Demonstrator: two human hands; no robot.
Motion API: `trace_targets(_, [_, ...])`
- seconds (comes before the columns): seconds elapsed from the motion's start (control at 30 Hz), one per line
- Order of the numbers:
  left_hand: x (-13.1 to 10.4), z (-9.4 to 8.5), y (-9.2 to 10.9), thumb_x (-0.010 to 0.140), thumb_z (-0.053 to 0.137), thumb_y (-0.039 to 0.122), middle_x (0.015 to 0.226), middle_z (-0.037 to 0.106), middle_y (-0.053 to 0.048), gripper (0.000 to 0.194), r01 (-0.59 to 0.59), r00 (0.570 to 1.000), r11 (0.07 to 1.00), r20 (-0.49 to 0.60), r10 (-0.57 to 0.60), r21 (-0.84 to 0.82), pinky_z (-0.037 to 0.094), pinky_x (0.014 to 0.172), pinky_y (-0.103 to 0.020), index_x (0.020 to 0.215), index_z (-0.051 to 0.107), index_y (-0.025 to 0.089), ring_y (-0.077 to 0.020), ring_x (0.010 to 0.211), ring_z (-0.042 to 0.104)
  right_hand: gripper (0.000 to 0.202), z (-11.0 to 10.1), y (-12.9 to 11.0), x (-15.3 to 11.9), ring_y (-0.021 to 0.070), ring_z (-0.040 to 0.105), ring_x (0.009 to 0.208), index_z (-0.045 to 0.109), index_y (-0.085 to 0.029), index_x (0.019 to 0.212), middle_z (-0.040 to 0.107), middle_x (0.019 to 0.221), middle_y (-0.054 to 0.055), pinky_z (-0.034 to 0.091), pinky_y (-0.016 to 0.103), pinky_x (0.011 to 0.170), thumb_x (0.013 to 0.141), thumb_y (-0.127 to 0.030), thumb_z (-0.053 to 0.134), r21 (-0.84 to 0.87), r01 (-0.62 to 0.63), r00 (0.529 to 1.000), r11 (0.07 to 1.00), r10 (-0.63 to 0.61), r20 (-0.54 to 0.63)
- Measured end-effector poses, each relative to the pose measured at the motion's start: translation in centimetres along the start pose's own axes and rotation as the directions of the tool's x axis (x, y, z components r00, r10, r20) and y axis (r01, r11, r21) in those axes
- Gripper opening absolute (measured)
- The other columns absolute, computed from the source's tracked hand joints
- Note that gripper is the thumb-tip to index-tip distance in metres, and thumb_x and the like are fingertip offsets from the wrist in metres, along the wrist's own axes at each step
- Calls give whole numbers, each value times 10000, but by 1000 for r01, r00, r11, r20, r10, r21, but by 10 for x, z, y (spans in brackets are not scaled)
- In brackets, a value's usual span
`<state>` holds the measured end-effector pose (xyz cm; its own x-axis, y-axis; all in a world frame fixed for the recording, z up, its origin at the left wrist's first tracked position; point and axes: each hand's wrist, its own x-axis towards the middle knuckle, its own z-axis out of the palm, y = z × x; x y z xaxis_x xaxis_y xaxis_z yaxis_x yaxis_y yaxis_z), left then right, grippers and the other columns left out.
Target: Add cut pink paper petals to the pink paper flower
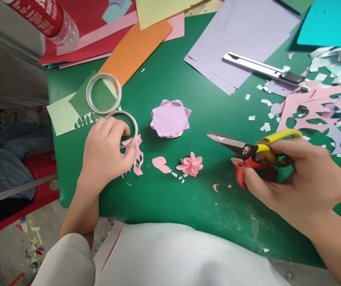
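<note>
My left hand (106, 147) is closed on the near rim of a roll of double-sided tape (135, 126), its thumb and fingers curled around the ring. Touching that roll from behind is another tape roll (119, 89). In my right hand (301, 174) is a pair of scissors (246, 150) with yellow and red handles, blades nearly together and pointing left. Between my hands lie a pink paper flower (191, 164), loose pink petals (160, 164) and a folded lilac paper piece (170, 118). A cut pink scrap (139, 159) lies beside my left fingers.
A utility knife (262, 67) rests on lilac sheets (218, 43) at the back right. Cut-out scraps (310, 107) and white bits crowd the right side. Orange paper (137, 45), red paper (99, 35) and a bottle (66, 33) are at the back left of the green table (170, 202).
</note>
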<state>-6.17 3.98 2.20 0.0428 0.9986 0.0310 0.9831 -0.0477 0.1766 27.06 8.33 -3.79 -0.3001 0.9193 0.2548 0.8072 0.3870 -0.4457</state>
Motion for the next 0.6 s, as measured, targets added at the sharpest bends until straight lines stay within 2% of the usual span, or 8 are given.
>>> trace_targets(0.07, [-2, 1, -1, 838, 570, 178, 807, 590, -45, 101, 9, 998, 1000, 68, -10, 20, 430, 734, -378, 796, 491, 224, -245, 810, 563, 324, 0, -1, 0, 115, 550, 486, 539, -229, 928, 615, 706, -5, 381, 220, 362, 850, -533, 621, 38, 99, 994, 994, -97, -47])
trace_targets(0.17, [-4, 2, 1, 876, 546, 166, 762, 614, -20, 121, 7, 998, 1000, 63, -7, 1, 433, 708, -340, 774, 506, 215, -202, 746, 582, 340, -3, -7, 5, 85, 496, 466, 514, -231, 908, 601, 741, -11, 325, 199, 340, 857, -535, 658, 30, 155, 987, 987, -153, -48])
trace_targets(0.27, [-7, -2, 7, 865, 588, 145, 705, 628, 16, 115, 11, 995, 999, -103, -17, -52, 400, 608, -289, 780, 552, 213, -150, 651, 580, 377, -8, -15, 11, 80, 449, 446, 468, -232, 796, 539, 674, -34, 313, 207, 345, 839, -534, 690, 29, 155, 988, 987, -155, -23])
trace_targets(0.33, [-11, -7, 11, 856, 634, 138, 657, 628, 42, 117, -11, 968, 992, -249, -20, -123, 367, 546, -271, 786, 586, 219, -121, 591, 567, 419, -10, -20, 14, 81, 435, 435, 423, -234, 749, 484, 628, -47, 332, 213, 359, 831, -529, 710, 43, 173, 985, 984, -173, -16])
trace_targets(0.4, [-17, -11, 17, 859, 678, 138, 660, 658, 57, 116, 5, 958, 983, -281, -58, -184, 371, 528, -269, 802, 627, 226, -102, 556, 564, 479, -12, -24, 16, 97, 433, 459, 371, -243, 734, 448, 632, -46, 356, 235, 384, 813, -555, 727, 63, 199, 980, 978, -199, -11])
trace_targets(0.5, [-29, -14, 26, 838, 763, 177, 708, 716, 67, 116, 38, 932, 966, -339, -127, -256, 410, 531, -289, 854, 694, 268, -128, 602, 638, 513, -12, -31, 18, 153, 446, 561, 330, -259, 772, 409, 673, -29, 374, 285, 442, 811, -615, 697, 80, 250, 968, 965, -252, 10])
trace_targets(0.6, [-40, -15, 36, 791, 840, 232, 858, 781, 57, 265, 109, 903, 919, -350, -251, -380, 488, 559, -298, 1010, 704, 293, -172, 749, 740, 470, -11, -36, 17, 183, 484, 652, 355, -264, 865, 430, 730, -15, 378, 308, 491, 829, -575, 706, 94, 322, 946, 942, -324, 3])
